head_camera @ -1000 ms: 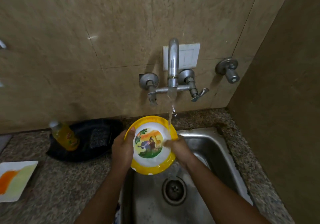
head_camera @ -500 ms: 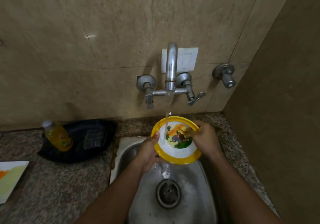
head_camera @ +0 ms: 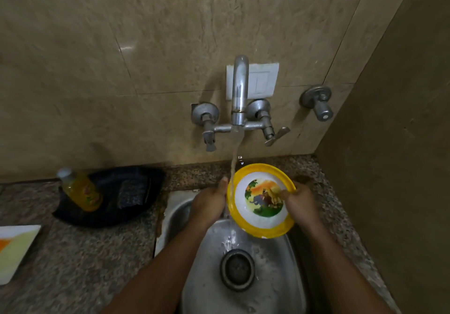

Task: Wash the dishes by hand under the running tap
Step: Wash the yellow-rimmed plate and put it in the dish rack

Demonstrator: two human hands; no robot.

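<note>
A yellow-rimmed white plate (head_camera: pixel 258 221) with a cartoon animal picture is held tilted over the steel sink (head_camera: pixel 275 274). My left hand (head_camera: pixel 209 204) grips its left rim. On the right rim sits my right hand (head_camera: pixel 299 204), its fingers lying across the picture. Water runs from the chrome wall tap (head_camera: pixel 239 94) in a thin stream that passes the plate's left edge and splashes near the drain (head_camera: pixel 237 270).
A yellow soap bottle (head_camera: pixel 80 189) and a dark scrub pad (head_camera: pixel 130 193) sit in a black tray (head_camera: pixel 109 214) on the granite counter at the left. A white plate with an orange streak (head_camera: pixel 14 250) lies at the far left. A brown wall closes the right side.
The plate and both hands have shifted right, so the stream now falls at the plate's left edge. My right hand slid from the top rim to the plate's right side.
</note>
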